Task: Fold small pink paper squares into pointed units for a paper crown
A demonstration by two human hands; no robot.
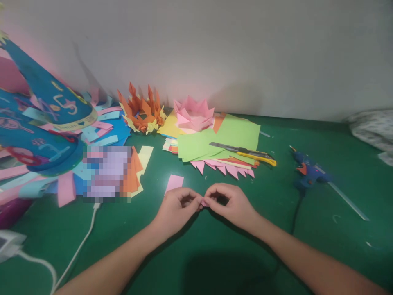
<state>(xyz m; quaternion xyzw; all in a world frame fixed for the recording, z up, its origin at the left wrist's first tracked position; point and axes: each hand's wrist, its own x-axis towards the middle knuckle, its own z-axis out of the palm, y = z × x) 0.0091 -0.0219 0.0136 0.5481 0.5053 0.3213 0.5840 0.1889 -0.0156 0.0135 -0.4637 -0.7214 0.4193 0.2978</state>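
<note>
My left hand (179,207) and my right hand (229,200) meet at the middle of the green table, fingertips pinched together. Between them is a small piece of pink paper (204,203), mostly hidden by the thumbs and fingers. A flat pink paper strip (174,182) lies just behind my left hand. Beyond my hands, green paper sheets (196,145) rest on a stack of coloured paper with pink pointed edges. A yellow utility knife (256,155) lies across the green sheets, blade toward the left.
A blue glue gun (310,172) with a clear glue stick lies at right. At the back stand an orange paper crown (143,112) and a pink paper crown (194,114). Blue cone hats (52,90) fill the left. A white cable (89,233) runs down the left front.
</note>
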